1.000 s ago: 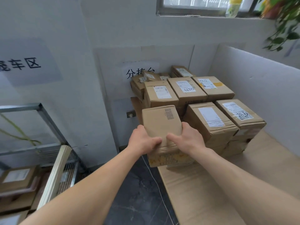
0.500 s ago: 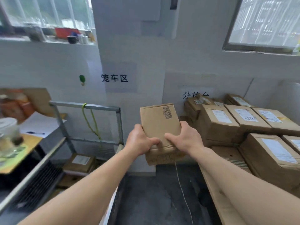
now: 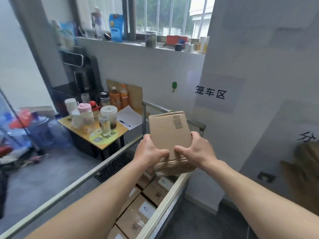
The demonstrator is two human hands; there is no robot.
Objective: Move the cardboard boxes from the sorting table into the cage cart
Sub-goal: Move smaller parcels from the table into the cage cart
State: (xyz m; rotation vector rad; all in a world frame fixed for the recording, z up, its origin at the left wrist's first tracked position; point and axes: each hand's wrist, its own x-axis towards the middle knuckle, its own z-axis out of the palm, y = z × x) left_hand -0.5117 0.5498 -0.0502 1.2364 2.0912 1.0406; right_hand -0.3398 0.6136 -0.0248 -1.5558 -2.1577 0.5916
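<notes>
Both hands grip one cardboard box (image 3: pixel 170 130) and hold it in the air in front of the person, tilted so its broad plain face looks up toward the camera, a printed barcode (image 3: pixel 177 121) near its far right corner. The left hand (image 3: pixel 149 152) clasps the near left edge, thumb lying across the upper face and the other fingers curled out of sight beneath. The right hand (image 3: pixel 196 150) mirrors it on the near right edge: its thumb presses on the upper face close to the left thumb, while its fingers wrap round the side of the box. Neither hand is spread wide; each is closed firmly on the cardboard. The box hangs over the cage cart (image 3: pixel 103 171), above the gap between its grey metal rail on the left and a pale ribbed panel (image 3: pixel 165 204) on the right, touching neither. Down inside the cart lie several labelled boxes (image 3: pixel 146 207) packed side by side. Beyond the rail stands a small yellow-topped table (image 3: pixel 69 120) crowded with cups and bottles. A wall sign (image 3: pixel 210 92) with black characters hangs on the white wall behind the held box, and blurred brown cartons (image 3: pixel 307 169) show at the right edge.
</notes>
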